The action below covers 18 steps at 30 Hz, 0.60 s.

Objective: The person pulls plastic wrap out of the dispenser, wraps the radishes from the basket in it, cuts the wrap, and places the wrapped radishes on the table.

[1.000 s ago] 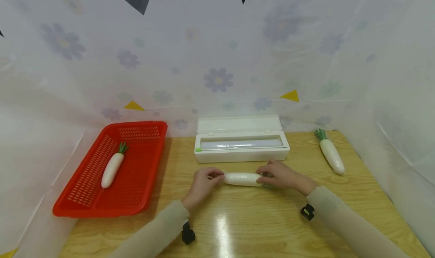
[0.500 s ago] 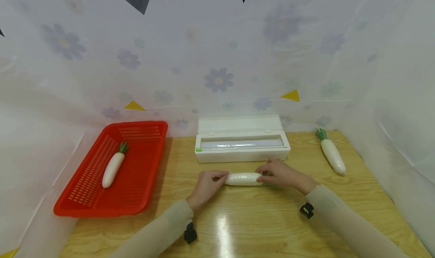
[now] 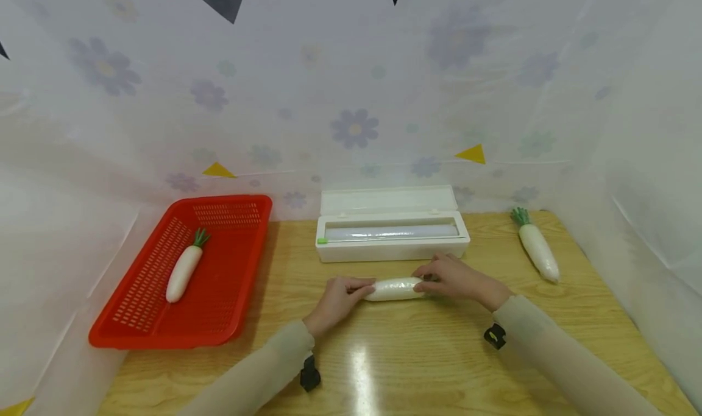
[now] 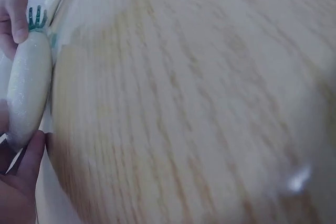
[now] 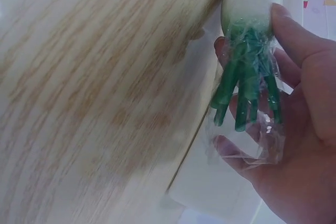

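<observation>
A white radish [image 3: 397, 289] wrapped in clear film lies sideways on the table, held at both ends. My left hand [image 3: 336, 301] pinches its tapered tip between thumb and fingers. At the other end my right hand [image 3: 459, 282] grips it near the leaves, thumb on one side and fingers on the other. The right wrist view shows the green leaf stalks [image 5: 247, 85] inside crinkled cling film [image 5: 247, 156] that extends past their ends. In the left wrist view the film shines along the radish body [image 4: 30, 82].
Behind the hands stands a white cling film dispenser [image 3: 392, 250] with its lid up and a roll inside. A red basket [image 3: 241, 306] at left holds an unwrapped radish [image 3: 184, 274]. Another radish [image 3: 538, 251], shiny with film, lies at the table's right.
My left hand has shifted right and now covers more of the radish's tip. My right hand stays almost in place on the leaf end.
</observation>
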### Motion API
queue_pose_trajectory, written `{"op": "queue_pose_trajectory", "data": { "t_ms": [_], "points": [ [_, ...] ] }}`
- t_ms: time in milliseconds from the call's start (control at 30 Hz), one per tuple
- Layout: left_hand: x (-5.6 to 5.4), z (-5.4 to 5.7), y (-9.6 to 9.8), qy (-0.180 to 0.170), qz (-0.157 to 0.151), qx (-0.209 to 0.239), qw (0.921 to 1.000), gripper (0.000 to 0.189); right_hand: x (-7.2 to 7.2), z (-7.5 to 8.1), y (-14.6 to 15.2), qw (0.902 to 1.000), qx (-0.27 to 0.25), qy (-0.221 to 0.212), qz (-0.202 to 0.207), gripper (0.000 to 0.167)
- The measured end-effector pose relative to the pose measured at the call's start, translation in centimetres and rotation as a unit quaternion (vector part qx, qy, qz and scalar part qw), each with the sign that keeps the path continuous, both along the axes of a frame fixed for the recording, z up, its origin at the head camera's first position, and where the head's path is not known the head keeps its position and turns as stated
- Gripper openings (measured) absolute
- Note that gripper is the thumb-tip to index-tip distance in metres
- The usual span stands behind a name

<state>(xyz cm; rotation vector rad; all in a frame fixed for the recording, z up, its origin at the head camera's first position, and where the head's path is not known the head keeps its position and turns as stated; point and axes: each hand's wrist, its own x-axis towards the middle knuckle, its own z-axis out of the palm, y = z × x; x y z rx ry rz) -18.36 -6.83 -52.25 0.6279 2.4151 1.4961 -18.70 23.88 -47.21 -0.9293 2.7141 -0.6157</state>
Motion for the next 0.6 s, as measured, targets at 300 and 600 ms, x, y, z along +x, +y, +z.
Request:
{"op": "queue_pose_trajectory", "data": {
  "t_ms": [300, 600],
  "points": [
    [0.4, 0.5, 0.0, 0.012, -0.005, -0.023, 0.9996, 0.035, -0.2, 0.1, 0.1, 0.9998, 0.017, 0.008, -0.007, 0.040],
    [0.2, 0.9, -1.9, -0.006, 0.013, -0.023, 0.9996, 0.035, 0.4, 0.9, 2.3, 0.9994, 0.028, 0.018, -0.001, 0.058]
  ]
}}
